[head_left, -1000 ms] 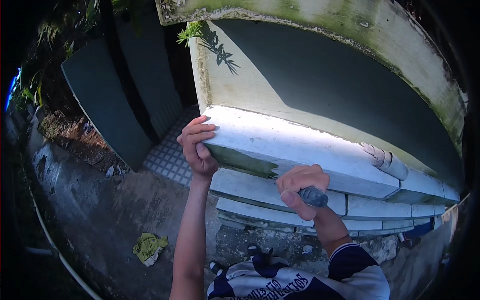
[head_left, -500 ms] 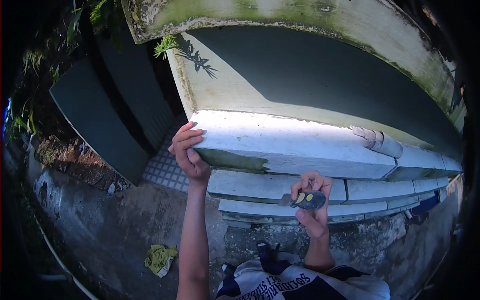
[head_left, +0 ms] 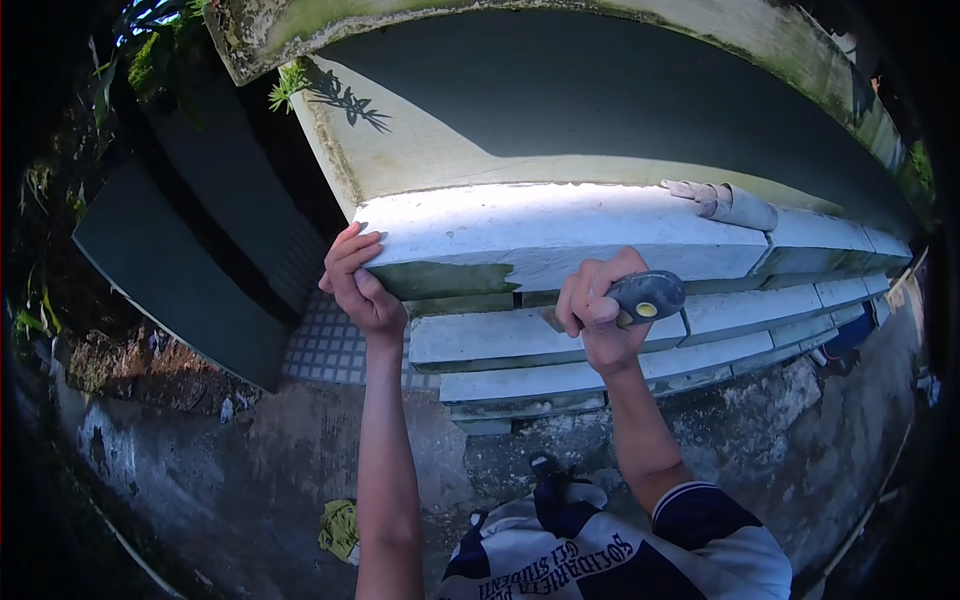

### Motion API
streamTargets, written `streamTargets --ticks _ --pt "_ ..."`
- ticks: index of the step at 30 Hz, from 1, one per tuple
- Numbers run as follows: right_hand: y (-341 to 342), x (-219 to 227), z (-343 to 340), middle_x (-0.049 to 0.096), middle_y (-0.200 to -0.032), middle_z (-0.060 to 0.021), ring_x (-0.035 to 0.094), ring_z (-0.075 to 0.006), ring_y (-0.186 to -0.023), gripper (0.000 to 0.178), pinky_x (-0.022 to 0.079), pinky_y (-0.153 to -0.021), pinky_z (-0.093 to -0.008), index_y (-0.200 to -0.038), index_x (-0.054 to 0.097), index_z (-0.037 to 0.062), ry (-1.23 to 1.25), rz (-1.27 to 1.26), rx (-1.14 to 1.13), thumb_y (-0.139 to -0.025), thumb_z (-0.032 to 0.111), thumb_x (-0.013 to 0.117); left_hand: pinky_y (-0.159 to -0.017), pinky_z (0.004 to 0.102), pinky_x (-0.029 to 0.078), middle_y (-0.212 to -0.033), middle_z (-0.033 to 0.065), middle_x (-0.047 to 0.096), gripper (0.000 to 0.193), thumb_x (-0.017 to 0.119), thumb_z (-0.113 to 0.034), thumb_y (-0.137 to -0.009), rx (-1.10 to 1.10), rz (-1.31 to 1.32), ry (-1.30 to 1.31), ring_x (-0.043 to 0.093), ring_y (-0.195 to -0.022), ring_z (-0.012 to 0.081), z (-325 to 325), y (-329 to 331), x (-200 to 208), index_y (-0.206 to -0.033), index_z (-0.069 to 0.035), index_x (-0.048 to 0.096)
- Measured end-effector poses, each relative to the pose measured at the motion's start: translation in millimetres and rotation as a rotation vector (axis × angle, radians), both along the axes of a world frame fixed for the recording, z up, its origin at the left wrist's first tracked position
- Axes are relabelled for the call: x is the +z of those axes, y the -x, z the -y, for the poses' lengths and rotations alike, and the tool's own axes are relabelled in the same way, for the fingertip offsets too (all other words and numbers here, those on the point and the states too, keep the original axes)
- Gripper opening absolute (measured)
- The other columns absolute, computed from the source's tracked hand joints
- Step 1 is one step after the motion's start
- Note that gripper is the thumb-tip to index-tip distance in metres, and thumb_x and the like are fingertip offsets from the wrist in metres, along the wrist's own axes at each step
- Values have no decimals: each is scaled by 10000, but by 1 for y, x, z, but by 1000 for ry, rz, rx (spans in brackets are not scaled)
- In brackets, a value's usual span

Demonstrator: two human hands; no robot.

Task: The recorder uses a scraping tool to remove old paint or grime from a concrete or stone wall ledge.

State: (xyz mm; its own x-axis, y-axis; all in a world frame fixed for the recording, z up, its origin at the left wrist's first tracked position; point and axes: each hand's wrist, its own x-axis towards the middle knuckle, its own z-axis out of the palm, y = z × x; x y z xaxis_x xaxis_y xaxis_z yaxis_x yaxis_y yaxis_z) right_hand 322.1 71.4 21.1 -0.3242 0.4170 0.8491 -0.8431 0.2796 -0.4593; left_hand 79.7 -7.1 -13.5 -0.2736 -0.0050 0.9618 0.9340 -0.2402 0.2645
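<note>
In the head view, the person's right hand, at 3 o'clock, holds a scraper with a dark grip and a yellow dot. Its flat end looks dim and points to 9 o'clock, the way to the left hand.

That could go wrong. If the scraper slips sideways, it could bump or cut the left fingers, because they sit on the same ledge. If it is pushed too hard or tilted, its edge could dig into the front of the ledge and chip it. The grey roll at 2 o'clock lies on top of the ledge, and a hard knock could make it roll off.

The right hand is closed, with its fingers and thumb tight on the scraper's grip. It is in front of the ledge and the white steps under it. One cannot tell if the flat end touches anything.

The left hand, at 9 o'clock, is half open and bent. Its fingertips rest on the ledge's left corner, and its thumb is lower, near the green patch. It holds no tool. A yellow-green cloth lies on the ground at 7 o'clock.
</note>
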Motion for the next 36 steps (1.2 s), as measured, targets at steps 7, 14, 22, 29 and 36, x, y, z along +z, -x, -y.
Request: streamTargets --ticks 7,14,22,29,36 --pt "15 18 4 524 -811 -59 550 -115 -583 528 497 -475 -277 -1076 370 87 54 53 -215 -821 290 785 -1002 386 358 -1041 115 660 271 364 -157 -931 64 -46 117 576 -1154 285 12 -2 5 -938 -24 599" --pt "25 48 21 561 -797 -41 517 -69 -588 374 452 -546 -213 -1121 414 57 88 31 -279 -884 71 703 -994 379 360 -1038 110 660 265 372 -149 -935 35 -53 73 580 -1148 282 13 -1 4 -944 -24 605" --pt "38 31 -2 534 -767 -20 498 -63 -612 310 407 -556 -207 -1033 490 50 -176 -5 -563 -820 -23 704 -989 370 354 -1036 101 661 259 375 -146 -931 51 -61 80 584 -1143 278 10 -1 3 -939 -27 605" --pt "45 31 2 541 -756 -21 512 -66 -611 278 430 -548 -216 -964 509 39 -111 -106 -575 -786 -44 706 -949 325 300 -1030 37 676 230 405 -153 -912 30 -39 35 575 -1165 216 8 1 4 -927 -81 623" --pt "40 17 9 559 -664 -20 514 -76 -521 302 434 -493 -215 -949 479 36 -225 -182 -617 -764 -61 697 -962 328 306 -1047 92 659 260 364 -164 -931 65 -58 78 577 -1152 242 10 3 1 -948 -44 595"
